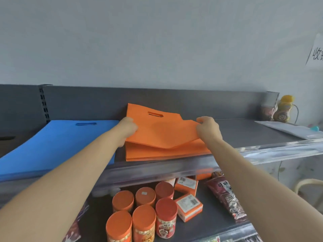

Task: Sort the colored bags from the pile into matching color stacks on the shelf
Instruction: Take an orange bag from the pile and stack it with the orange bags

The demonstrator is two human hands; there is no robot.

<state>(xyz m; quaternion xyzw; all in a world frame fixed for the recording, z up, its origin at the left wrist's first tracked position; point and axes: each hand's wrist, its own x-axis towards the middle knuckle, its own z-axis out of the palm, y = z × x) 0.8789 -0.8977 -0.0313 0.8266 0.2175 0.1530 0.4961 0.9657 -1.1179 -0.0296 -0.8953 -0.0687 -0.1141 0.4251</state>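
The grey shelf (253, 131) carries two stacks of flat bags. The blue stack (57, 142) lies at the left end and reaches the front edge. The orange stack (157, 153) sits just beside it at mid-shelf, its near side against the clear strip (157, 170) along the front edge. One orange bag (164, 131) is held over the orange stack, its handle slot toward the back wall and its front edge sagging onto the stack below. The left hand (128, 127) grips the bag's left edge with curled fingers. The right hand (208, 127) pinches the right edge, thumb on top. A yellow bottle (283, 109) stands near the back right corner, and a white sheet (286, 128) lies by the right end. On the lower shelf (209, 222), orange-lidded cans (145, 215) stand upright in a cluster, with boxes (189, 206) just to their right.
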